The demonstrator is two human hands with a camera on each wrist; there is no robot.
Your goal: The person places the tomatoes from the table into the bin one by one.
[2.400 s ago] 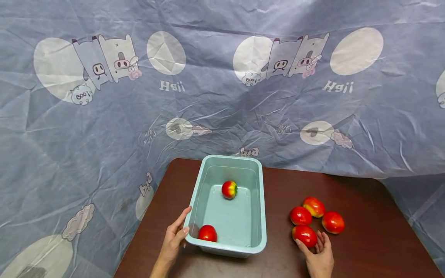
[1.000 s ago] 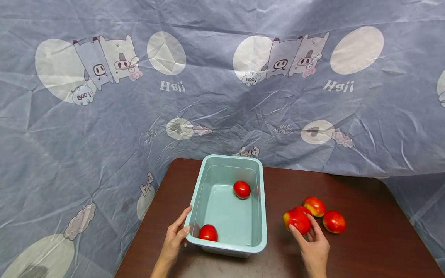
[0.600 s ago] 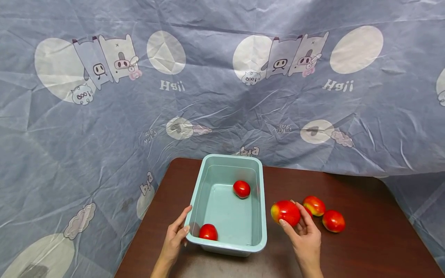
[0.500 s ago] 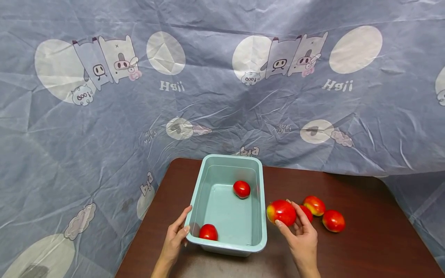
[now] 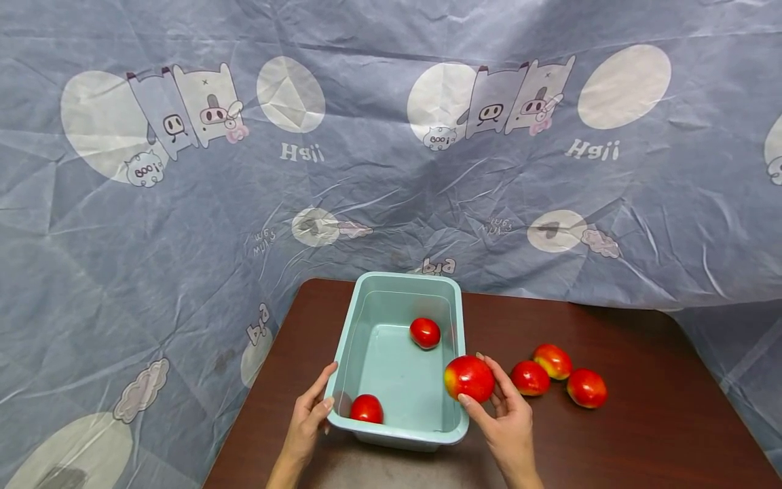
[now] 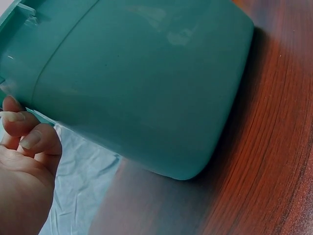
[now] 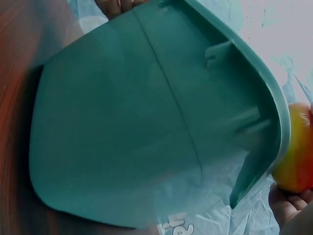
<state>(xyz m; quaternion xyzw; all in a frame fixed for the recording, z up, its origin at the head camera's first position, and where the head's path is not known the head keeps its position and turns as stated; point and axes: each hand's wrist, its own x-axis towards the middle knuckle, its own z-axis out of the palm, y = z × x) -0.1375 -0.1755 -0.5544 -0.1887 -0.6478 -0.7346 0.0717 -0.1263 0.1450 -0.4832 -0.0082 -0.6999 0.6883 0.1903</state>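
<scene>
Right hand (image 5: 507, 424): fingers curled round red-yellow apple (image 5: 469, 378), holding it over right rim of teal bin (image 5: 400, 435).
Left hand (image 5: 305, 421): fingers nearly straight, resting against bin's near-left corner, gripping nothing.
Inside bin: two red apples (image 5: 425, 333), one far right, one near left.
On brown table (image 5: 641, 435): three loose apples (image 5: 553, 361), right of bin.

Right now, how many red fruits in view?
6. Two lie inside the teal bin: one near the far end, one at the near left corner. The right hand holds one over the bin's right rim. Three sit on the table. None seems hidden.
</scene>
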